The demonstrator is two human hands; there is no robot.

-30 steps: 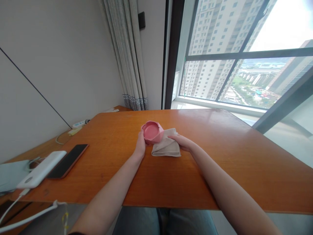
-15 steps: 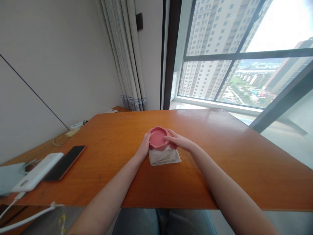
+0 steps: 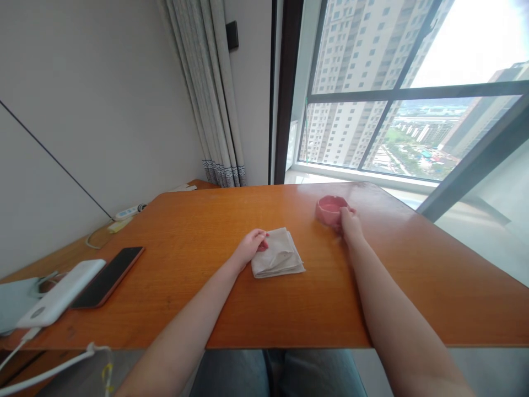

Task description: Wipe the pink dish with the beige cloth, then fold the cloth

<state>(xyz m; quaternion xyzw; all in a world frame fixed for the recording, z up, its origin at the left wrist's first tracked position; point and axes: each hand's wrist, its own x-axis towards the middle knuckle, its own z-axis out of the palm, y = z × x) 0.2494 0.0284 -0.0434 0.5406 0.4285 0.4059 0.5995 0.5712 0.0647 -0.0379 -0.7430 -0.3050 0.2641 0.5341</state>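
Observation:
A pink ashtray with a notched rim is at the right rear part of the wooden table, blurred by motion. My right hand grips its right side, thumb and fingers closed on the wall. Whether its base touches the tabletop, I cannot tell. Nearer to me lies a folded beige cloth, flat and in several layers. My left hand is at the cloth's upper left edge, its fingers curled in and closed at that edge. The thumb and fingertips partly hide the cloth's corner.
On the table's left side lie a black-screened phone and a white power bank with a cable. Further back are a power strip and a grey curtain. A large window stands beyond the table on the right.
My right hand has carried the pink ashtray off the cloth, to the right and away from me. My left hand has let go of the ashtray and stays at the cloth, now uncovered.

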